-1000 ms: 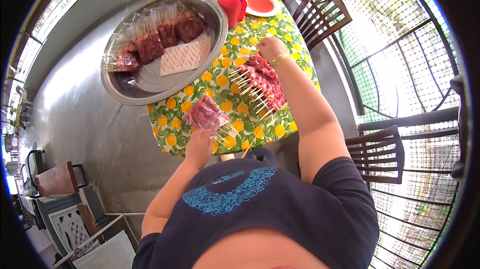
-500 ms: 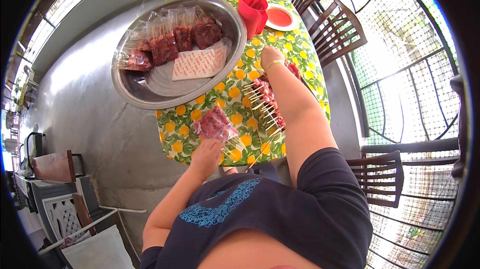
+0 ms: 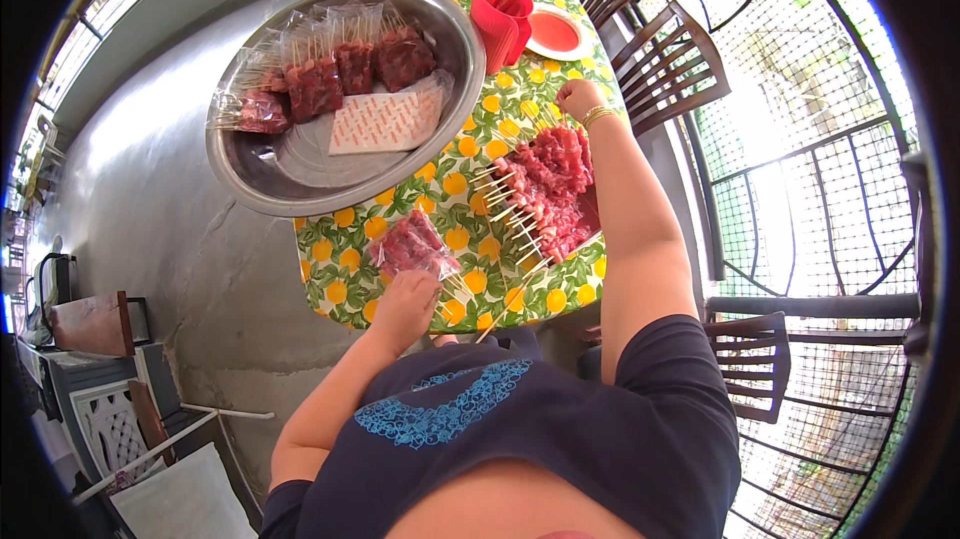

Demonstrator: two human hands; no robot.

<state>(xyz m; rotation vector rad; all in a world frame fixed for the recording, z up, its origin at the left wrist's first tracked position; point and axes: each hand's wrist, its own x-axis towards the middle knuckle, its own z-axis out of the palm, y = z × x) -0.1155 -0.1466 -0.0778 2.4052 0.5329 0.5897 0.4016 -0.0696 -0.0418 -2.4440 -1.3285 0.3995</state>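
My left hand (image 3: 408,301) is closed on the near edge of a clear plastic bag of meat skewers (image 3: 412,244), which lies on the table with its bare sticks pointing toward me. To the right, a pile of raw meat skewers (image 3: 550,189) is heaped, with sticks poking out to the left and at the far end. At that far end my right hand (image 3: 580,99), a bracelet on its wrist, has its fingers pinched together at the stick ends. The fingertips are small in view, but they seem to grip a skewer's stick.
A large metal basin (image 3: 345,201) at the far left holds several bagged skewers (image 3: 315,87) and a white packet with red print (image 3: 385,124). Behind the pile stand a red pitcher (image 3: 498,24) and a plate of red liquid (image 3: 556,34). Wooden chairs (image 3: 670,69) line the right side.
My right hand has shifted right and slightly away, and my forearm has swung off the pile, uncovering the meat. My left hand stays on the bag; the whole view has shifted slightly.
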